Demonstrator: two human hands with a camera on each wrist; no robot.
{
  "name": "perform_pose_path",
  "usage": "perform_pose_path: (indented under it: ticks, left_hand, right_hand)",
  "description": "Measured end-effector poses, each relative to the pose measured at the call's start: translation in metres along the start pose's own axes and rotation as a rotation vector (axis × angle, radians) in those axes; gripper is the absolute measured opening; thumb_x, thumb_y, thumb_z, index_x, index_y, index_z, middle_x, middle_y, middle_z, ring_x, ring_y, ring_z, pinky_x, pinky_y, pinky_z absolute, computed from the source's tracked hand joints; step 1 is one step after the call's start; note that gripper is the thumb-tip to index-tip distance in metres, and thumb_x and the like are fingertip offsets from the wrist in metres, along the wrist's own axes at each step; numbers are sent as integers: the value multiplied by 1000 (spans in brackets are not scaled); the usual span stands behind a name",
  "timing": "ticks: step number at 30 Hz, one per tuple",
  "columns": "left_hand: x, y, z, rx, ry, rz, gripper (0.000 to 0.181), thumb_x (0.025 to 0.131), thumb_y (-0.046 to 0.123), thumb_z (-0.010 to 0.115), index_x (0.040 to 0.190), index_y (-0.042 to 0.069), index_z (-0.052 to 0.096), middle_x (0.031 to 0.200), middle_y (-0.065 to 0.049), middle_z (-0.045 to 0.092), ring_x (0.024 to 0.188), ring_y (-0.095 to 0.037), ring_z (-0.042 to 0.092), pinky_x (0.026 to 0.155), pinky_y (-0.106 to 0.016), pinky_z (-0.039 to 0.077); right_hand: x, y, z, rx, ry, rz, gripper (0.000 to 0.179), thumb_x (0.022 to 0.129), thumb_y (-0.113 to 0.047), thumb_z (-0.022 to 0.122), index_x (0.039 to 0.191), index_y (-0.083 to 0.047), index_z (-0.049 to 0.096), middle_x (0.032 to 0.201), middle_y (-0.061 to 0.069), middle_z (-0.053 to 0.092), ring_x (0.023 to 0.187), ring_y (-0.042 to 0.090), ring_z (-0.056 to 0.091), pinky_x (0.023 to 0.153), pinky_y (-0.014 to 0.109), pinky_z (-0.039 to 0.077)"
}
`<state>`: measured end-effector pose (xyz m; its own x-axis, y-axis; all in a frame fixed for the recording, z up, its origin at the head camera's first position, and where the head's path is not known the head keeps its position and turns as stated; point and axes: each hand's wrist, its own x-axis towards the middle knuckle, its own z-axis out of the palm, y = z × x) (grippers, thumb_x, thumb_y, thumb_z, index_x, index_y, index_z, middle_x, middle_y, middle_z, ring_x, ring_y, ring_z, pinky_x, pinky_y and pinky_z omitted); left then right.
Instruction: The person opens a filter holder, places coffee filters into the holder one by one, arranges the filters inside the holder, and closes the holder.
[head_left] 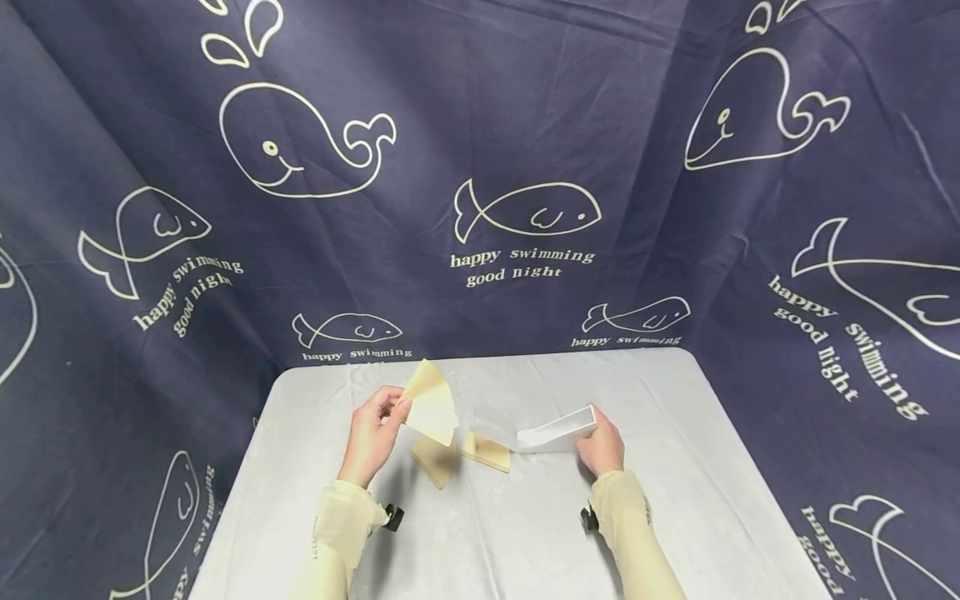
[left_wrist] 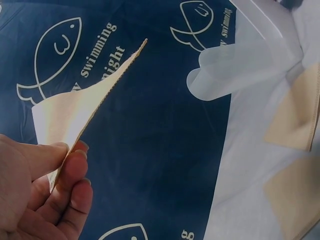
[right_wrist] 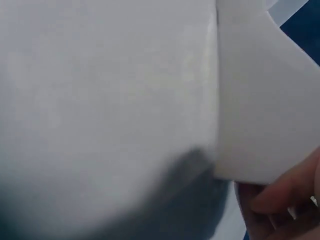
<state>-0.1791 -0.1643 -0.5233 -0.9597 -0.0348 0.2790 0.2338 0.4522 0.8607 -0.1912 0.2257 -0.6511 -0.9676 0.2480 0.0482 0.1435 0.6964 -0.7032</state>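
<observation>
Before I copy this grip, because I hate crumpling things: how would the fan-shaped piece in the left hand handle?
The fan-shaped piece is probably light, given its thin edge. It likely flexes without flopping: it curves yet stands up from the left hand. Its papery look suggests easy creasing.

**We reach in from both sides**

Our sleeved left forearm (head_left: 337, 533) slants forward and inward to the left hand (head_left: 375, 429), where the thumb (left_wrist: 45, 157) presses across from the curled left fingers (left_wrist: 76, 172) – a pinch. Our sleeved right forearm (head_left: 630, 517) slants inward too – the right hand (head_left: 602, 446) grips, its right fingers (right_wrist: 280, 197) bent and partly cut off in the right wrist view.
</observation>
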Motion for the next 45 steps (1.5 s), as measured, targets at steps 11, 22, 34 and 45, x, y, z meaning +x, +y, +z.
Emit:
perform_pose_path:
  ticks: [11,22,34,45]
  left_hand:
    - [0,2,3,-11,-1,9,7,99,14,71,104,10,73,83,-2,74,71,-7,65,68,-24,52]
    - [-1,7,13,-33,-30,26,7,99,15,70,104,11,73,86,-2,76,74,-9,68,73,-26,54]
    - [-4,7,37,-68,-64,66,7,99,18,70,105,13,73,86,1,75,75,-9,67,69,-28,54]
    - [-4,8,45,-90,-98,63,6,99,18,70,104,16,73,87,3,74,82,-10,69,70,-27,55]
  right_hand:
    - [-6,4,-26,332,314,28,57,85,17,42,133,-4,64,114,17,70,103,25,66,94,23,50]
    - [-2,-75,-49,494,536,-337,27,93,12,61,117,4,71,99,21,67,90,-4,54,86,10,42]
    - [-45,-164,-3,552,-128,-384,19,103,-13,63,118,-4,73,95,12,78,91,25,73,89,27,55]
    - [-49,-168,11,692,-230,-216,19,96,-3,71,113,2,64,93,16,67,68,10,61,63,20,53]
